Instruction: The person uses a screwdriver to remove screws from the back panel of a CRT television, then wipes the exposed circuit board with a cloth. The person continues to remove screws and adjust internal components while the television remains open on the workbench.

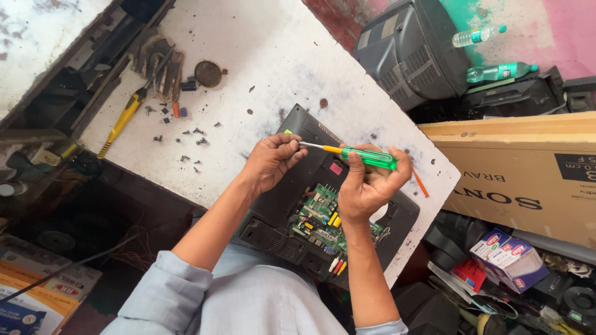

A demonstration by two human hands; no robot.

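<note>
While the person looks down from above, both hands meet over a dark plastic back cover (pixel 310 162) that lies on the white, stained desk (pixel 261 56). The right hand (pixel 367 186) holds a screwdriver (pixel 354 153) with a green transparent handle and a yellow collar; its grip is closed around the handle, thumb on one side and fingers on the other. The screwdriver lies almost level, its metal shaft pointing to the left hand (pixel 271 161). The left hand is curled in a narrow grip and its fingertips pinch the end of the shaft; whether something small sits between the fingers and the tip, one cannot tell.

Inside the open cover, just below the hands, a green circuit board (pixel 318 217) is visible, with yellow and red connectors at its lower edge. A small pink label (pixel 336 168) is on the cover between the two hands.

On the desk, well apart from the hands, lie loose small screws (pixel 194 138), a second screwdriver with a yellow handle (pixel 124 118), and a round brown disc (pixel 208 73). An orange stick (pixel 420 183) lies near the right edge of the desk. Beside the desk stands a long cardboard box (pixel 515 167), and behind it a grey old television set (pixel 410 53) with two plastic bottles (pixel 496 53) near it. The person wears a light blue shirt (pixel 248 298).
</note>
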